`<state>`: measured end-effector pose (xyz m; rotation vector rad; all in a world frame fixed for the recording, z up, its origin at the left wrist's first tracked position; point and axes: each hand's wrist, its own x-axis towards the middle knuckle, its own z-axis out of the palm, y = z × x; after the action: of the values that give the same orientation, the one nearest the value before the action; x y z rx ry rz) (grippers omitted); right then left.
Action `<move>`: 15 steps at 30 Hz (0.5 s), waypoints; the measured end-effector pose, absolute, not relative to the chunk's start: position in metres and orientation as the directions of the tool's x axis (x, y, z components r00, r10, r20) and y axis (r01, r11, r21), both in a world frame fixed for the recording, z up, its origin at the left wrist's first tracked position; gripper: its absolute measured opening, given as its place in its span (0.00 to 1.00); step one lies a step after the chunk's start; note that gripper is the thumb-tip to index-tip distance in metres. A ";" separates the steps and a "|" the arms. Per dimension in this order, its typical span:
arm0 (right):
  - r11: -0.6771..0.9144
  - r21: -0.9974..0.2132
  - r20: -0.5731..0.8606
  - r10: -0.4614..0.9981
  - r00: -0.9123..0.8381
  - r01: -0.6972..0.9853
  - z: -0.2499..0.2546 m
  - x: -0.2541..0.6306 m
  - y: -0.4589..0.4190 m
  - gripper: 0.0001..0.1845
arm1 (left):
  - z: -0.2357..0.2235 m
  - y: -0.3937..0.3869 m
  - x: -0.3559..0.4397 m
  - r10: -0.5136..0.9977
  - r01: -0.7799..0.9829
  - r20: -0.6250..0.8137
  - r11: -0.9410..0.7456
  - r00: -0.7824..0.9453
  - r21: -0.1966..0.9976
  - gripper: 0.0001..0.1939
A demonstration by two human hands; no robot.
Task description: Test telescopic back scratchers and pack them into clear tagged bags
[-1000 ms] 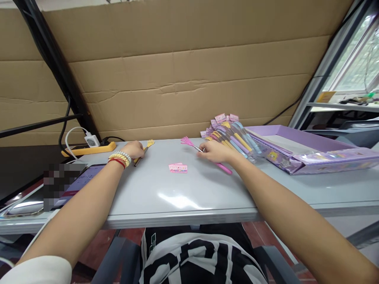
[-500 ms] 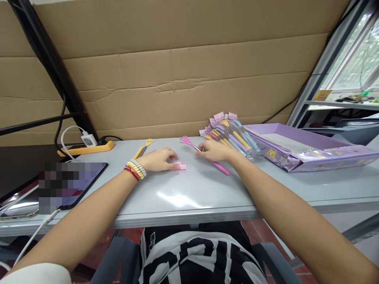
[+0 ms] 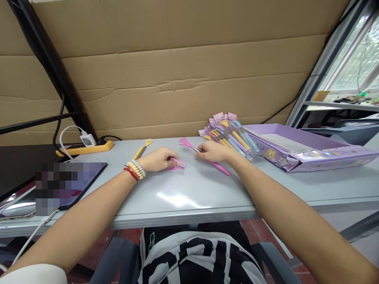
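Note:
In the head view, my left hand (image 3: 158, 159) pinches a small pink printed card (image 3: 179, 164) between thumb and fingers. The card is folded and slightly raised at one edge, just above the grey tabletop. To the right, my right hand (image 3: 212, 151) is closed around the middle of a pink back scratcher (image 3: 220, 168). Its pronged head points to the far left and its thick handle to the near right. Behind my left wrist lies a yellow back scratcher (image 3: 138, 153) with a grey neck.
Bagged back scratchers (image 3: 237, 140) in several colours, with pink card tops, lie beyond my right hand. Beside them is an open purple box (image 3: 296, 157). A tablet (image 3: 91, 173) and a yellow power strip (image 3: 96, 147) with a white charger are at left. Cardboard (image 3: 177, 86) walls the back.
My left fingers have closed on the pink card and tilted it up from the table, shifting it slightly left. My right hand and the pink back scratcher are nearly unmoved.

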<state>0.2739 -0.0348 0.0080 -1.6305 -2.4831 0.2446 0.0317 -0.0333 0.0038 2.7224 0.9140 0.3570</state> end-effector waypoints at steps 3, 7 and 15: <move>0.396 -0.241 0.042 0.916 -0.398 0.886 0.008 0.274 -0.035 0.17 | 0.006 -0.035 0.031 0.649 0.580 0.128 -0.739 0.750 0.343 0.12; 0.357 -0.314 0.007 0.928 -0.373 0.880 0.010 0.274 -0.037 0.17 | 0.008 -0.034 0.029 0.691 0.641 0.077 -0.702 0.719 0.310 0.15; 0.338 -0.133 -0.040 0.938 -0.345 0.932 0.005 0.272 -0.034 0.22 | 0.005 -0.033 0.027 0.713 0.696 0.009 -0.688 0.701 0.205 0.19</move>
<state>0.2723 -0.0338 0.0049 -1.7717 -2.5335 0.2042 0.0266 -0.0329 0.0051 2.7228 1.1392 0.1302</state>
